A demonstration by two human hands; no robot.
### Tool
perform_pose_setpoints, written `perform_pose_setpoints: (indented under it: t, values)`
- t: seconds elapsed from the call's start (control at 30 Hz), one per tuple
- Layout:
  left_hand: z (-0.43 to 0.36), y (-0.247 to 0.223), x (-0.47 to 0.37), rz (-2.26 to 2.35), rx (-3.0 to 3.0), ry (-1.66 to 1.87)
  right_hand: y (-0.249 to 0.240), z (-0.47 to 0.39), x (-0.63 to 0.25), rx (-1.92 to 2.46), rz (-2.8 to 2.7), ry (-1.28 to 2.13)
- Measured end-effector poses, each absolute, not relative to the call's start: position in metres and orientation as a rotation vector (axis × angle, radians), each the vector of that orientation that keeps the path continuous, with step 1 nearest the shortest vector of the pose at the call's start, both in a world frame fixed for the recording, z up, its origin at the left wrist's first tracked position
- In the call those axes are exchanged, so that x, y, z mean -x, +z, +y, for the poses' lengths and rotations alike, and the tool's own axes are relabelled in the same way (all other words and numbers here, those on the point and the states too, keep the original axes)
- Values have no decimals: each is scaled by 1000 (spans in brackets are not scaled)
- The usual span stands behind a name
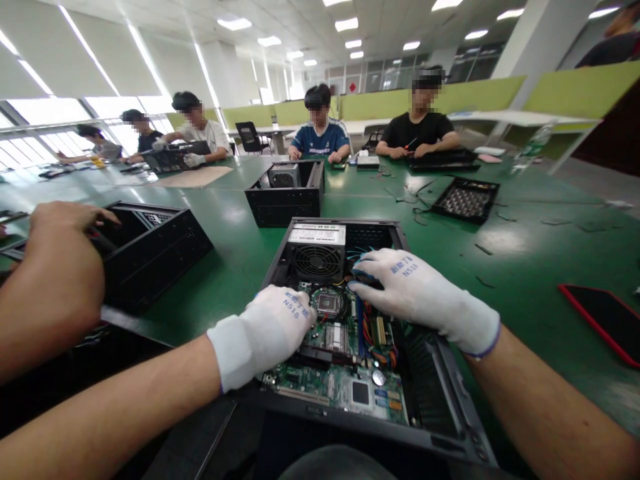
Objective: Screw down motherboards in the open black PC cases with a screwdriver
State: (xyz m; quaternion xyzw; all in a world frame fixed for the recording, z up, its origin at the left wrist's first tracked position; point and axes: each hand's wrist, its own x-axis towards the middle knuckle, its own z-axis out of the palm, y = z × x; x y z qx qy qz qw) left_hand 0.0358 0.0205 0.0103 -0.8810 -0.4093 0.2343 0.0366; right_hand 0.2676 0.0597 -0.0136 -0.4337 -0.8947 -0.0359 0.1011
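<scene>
An open black computer case (440,437) lies in front of me, with a green motherboard (305,380) inside. At its far left corner is a power supply with a black fan (317,260). My left hand (267,330), in a white glove, rests at the left side of the board beside the processor socket (328,304); its fingertips are hidden, so its grip is unclear. My right hand (410,290), also gloved, reaches over the board's far right part near the coloured cables (370,320). Its thumb and fingers are apart, with nothing visible between them.
Beside me on the left, a person's bare arm (60,287) reaches into another black case (155,260). A third case (285,203) stands beyond mine. To the right lie a black tray (465,200), loose cables and a red-edged phone (603,323). Several people sit across the green table (530,267).
</scene>
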Motion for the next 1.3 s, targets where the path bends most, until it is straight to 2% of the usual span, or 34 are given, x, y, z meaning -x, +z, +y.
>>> perform_pose_setpoints:
  t: [0.3,0.47,0.83,1.3]
  values:
    - [22,-5,-7,-1013,2821,600,-20,58,-273,1173,-2672,-134]
    - [25,-5,-10,-1030,2786,701,-18,57,-273,1183,-2673,-116]
    - [30,-3,-4,-973,2927,573,-18,56,-273,1191,-2655,-134]
    - [36,-17,-8,-987,2948,631,-20,57,-273,1184,-2668,-165]
